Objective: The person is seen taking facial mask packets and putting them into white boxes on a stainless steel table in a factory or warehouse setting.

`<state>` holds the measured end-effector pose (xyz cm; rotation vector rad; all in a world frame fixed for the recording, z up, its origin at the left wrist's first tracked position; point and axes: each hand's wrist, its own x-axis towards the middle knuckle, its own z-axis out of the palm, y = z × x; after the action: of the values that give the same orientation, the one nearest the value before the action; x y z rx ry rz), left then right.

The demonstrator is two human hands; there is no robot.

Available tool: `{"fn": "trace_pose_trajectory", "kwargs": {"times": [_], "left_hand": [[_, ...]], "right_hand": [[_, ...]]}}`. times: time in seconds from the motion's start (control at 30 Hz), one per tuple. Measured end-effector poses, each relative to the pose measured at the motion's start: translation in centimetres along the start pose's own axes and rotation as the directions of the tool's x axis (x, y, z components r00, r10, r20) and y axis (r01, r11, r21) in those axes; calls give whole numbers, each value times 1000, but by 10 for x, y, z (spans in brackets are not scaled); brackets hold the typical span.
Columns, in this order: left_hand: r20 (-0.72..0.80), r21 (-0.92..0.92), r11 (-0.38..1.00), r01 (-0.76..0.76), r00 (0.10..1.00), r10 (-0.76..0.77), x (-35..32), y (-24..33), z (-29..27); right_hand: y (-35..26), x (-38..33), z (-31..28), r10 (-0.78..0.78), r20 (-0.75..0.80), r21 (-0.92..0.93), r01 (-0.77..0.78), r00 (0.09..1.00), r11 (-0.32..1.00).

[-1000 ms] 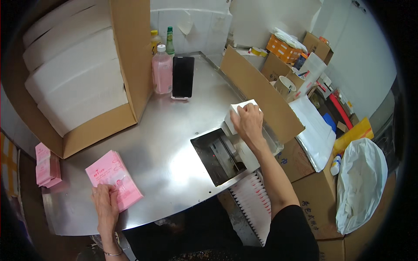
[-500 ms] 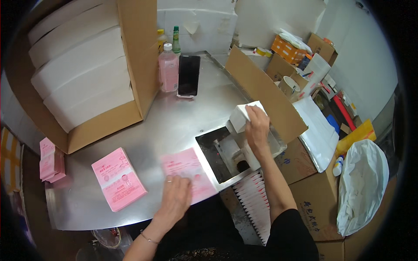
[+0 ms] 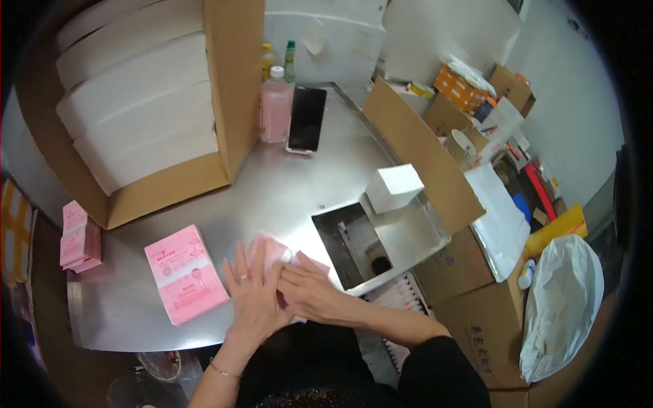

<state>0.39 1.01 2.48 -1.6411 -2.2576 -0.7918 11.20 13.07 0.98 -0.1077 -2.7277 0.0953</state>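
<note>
Filling the carton (image 3: 238, 88) are white stacks (image 3: 139, 109) — left hand (image 3: 256, 299) splayed over pink packaging (image 3: 262, 250), right hand (image 3: 311, 294) — grip unclear.

- We see a packing workshop.
- Metal desk (image 3: 272, 194), stacked pink packets (image 3: 187, 275) toward its left edge.
- Open carton (image 3: 241, 88) of white stacks (image 3: 146, 112) toward its far left corner.
- More cartons (image 3: 476, 326) piled beyond its right edge.

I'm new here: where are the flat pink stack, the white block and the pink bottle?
Pink stack (image 3: 187, 275): head view, middle of its top face.
White block (image 3: 395, 188): head view, near the middle of its visible surface.
Pink bottle (image 3: 275, 112): head view, its body, below the white cap.
</note>
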Motion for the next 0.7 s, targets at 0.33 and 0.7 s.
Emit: {"fn": "trace_pose_trajectory", "kwargs": {"times": [0.33,0.7], "left_hand": [[188,137,988,-74,981,48,0,10,-2],[320,-20,996,-85,943,87,2,6,5]], "right_hand": [[183,-40,-70,443,-462,-359,-619,768,699],[174,-41,-81,473,-569,-155,-653,673,742]]}}
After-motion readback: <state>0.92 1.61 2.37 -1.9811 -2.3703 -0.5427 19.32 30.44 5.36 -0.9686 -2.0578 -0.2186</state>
